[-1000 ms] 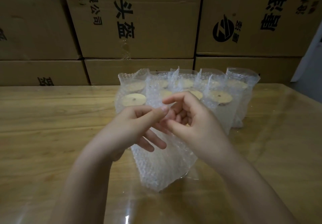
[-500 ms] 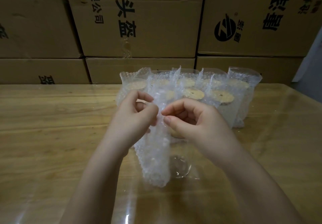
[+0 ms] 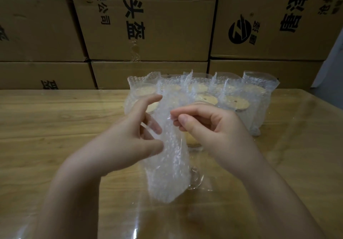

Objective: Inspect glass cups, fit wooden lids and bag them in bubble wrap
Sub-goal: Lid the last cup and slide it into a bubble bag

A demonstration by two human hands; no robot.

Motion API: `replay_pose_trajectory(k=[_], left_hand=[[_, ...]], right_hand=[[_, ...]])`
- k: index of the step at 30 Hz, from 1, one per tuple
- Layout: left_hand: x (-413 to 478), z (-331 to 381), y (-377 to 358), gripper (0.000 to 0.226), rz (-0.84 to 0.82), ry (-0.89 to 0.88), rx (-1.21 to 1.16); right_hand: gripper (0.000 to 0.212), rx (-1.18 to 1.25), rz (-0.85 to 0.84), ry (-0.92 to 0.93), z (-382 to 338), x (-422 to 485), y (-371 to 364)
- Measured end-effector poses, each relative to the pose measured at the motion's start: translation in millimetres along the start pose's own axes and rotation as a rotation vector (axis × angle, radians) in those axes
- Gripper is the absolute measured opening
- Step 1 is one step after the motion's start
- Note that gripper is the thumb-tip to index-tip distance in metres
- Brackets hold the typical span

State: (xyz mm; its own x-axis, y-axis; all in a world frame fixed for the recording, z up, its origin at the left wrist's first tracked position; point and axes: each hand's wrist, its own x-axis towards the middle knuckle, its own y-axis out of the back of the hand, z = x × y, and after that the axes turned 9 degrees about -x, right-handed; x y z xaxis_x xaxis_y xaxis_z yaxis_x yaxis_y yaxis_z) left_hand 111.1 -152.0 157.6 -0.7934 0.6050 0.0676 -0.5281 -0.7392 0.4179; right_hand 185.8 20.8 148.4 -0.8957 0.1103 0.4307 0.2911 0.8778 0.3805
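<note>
A: What have the hands got?
B: I see both on the bubble wrap bag (image 3: 168, 164), upright between them. The left hand (image 3: 130, 136) pinches its left edge, the right hand (image 3: 209, 127) nips the top edge.
A: And the cup?
B: The glass cup (image 3: 194, 180) with its wooden lid (image 3: 191, 140) stands just behind the bag, under the right hand. Bagged cups (image 3: 256, 97) crowd beyond the fingertips; the table (image 3: 55, 127) lies open left of the left hand.
</note>
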Motion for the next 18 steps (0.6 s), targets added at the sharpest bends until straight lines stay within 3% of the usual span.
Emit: replay_pose_trajectory(k=[2,4,9,14,18], left_hand=[[-3,0,-2,0.081,0.010,0.001,0.079],[-6,0,-1,0.065,0.122,-0.024,0.200],[-14,-4,20,0.007,0.473,-0.073,0.425],[-15,2,18,0.016,0.612,-0.083,0.438],[-16,19,-5,0.025,0.573,-0.140,0.365]], right_hand=[[0.017,-0.008,-0.028,0.020,-1,-1,0],[0.014,-0.047,-0.005,0.041,-2,-2,2],[0.023,-0.277,0.109,0.044,-6,-3,18],[0.043,-0.734,0.064,0.071,-7,-10,24],[0.019,-0.693,0.183,0.260,-15,-11,12]])
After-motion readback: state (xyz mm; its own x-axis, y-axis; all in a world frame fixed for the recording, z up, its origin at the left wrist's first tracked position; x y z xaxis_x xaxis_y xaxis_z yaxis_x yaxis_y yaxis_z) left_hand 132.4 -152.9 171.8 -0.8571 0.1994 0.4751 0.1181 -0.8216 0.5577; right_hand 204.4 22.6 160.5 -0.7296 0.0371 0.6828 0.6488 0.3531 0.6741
